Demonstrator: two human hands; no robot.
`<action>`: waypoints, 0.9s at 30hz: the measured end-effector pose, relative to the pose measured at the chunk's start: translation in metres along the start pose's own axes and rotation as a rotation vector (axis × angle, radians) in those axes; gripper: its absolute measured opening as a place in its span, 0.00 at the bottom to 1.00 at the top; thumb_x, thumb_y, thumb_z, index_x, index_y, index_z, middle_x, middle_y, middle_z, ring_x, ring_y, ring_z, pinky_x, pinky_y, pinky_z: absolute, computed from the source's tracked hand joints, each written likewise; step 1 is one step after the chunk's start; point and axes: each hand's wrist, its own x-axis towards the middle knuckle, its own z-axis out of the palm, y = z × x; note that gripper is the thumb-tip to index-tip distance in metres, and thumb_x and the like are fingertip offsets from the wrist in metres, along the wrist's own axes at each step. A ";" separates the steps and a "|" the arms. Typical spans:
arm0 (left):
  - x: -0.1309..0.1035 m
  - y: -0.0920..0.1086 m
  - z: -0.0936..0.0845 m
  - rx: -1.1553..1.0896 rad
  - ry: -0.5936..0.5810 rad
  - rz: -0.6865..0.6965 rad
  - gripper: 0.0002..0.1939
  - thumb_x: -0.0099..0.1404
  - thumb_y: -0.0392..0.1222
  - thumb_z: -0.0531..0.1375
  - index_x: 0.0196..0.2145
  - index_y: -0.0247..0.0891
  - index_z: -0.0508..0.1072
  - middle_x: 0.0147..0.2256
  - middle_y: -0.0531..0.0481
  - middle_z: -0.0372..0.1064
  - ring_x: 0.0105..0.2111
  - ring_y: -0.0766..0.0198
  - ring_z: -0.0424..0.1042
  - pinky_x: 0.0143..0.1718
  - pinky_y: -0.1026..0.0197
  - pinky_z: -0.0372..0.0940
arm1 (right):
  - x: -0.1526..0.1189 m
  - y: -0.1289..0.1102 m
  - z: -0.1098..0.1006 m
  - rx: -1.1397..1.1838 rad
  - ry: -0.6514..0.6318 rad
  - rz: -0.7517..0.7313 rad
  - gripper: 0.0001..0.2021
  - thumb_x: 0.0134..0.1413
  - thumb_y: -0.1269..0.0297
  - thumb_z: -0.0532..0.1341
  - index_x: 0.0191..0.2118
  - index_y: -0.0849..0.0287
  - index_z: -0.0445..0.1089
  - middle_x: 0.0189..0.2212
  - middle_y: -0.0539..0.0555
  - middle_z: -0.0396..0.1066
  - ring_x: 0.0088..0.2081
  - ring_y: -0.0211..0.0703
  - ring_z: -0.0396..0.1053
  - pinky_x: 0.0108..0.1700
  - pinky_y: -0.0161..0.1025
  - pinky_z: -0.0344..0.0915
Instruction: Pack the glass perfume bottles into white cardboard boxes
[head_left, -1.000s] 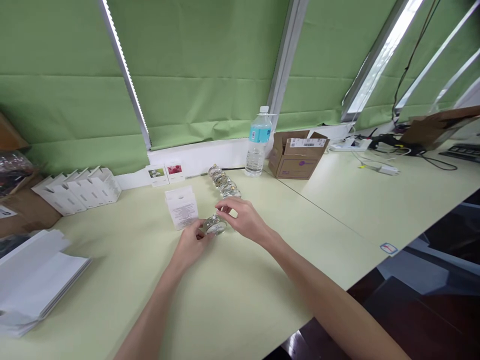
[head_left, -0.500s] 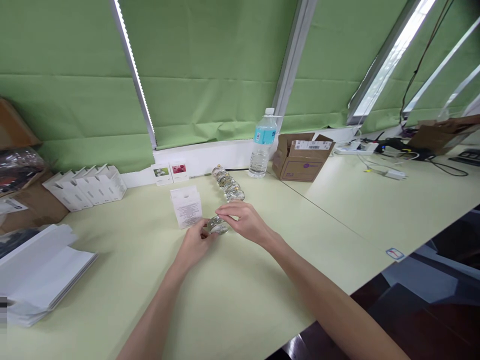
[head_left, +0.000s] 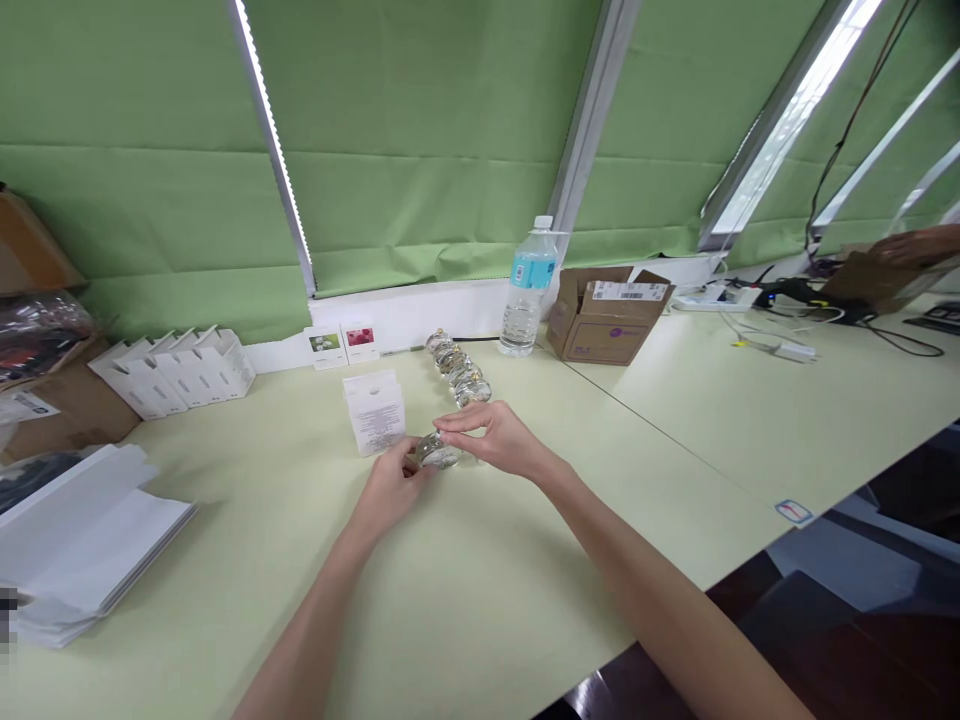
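Observation:
A small round glass bottle stands on the table between my two hands. My left hand is closed around its left side. My right hand pinches the bottle's top with thumb and fingertips, covering whatever is there. Just behind, a row of several similar glass bottles with gold-coloured necks runs toward the wall. To the left of the held bottle, close to my left hand, a small white carton with printed text stands upright.
White cartons and a paper stack occupy the left. Two picture cards lean at the wall. A water bottle and an open cardboard box stand behind. Cables lie right, near another person's hand.
Both my hands stay on the glass bottle, almost unmoved. The view has shifted slightly. Another person's hand shows more clearly at the far right.

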 end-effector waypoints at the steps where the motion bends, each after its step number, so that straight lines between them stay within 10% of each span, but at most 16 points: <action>1: 0.000 0.000 0.000 -0.005 -0.003 0.003 0.18 0.59 0.49 0.58 0.45 0.38 0.69 0.29 0.52 0.68 0.28 0.63 0.67 0.30 0.62 0.58 | 0.000 0.000 -0.001 0.023 -0.014 0.014 0.11 0.54 0.59 0.62 0.43 0.52 0.77 0.43 0.51 0.76 0.46 0.46 0.73 0.51 0.42 0.67; 27: -0.001 0.002 0.001 -0.009 0.027 0.018 0.17 0.58 0.49 0.58 0.43 0.38 0.70 0.29 0.52 0.69 0.27 0.63 0.67 0.30 0.62 0.59 | -0.001 -0.008 -0.003 -0.243 -0.027 -0.094 0.11 0.58 0.64 0.59 0.44 0.50 0.76 0.45 0.50 0.75 0.44 0.44 0.73 0.49 0.41 0.67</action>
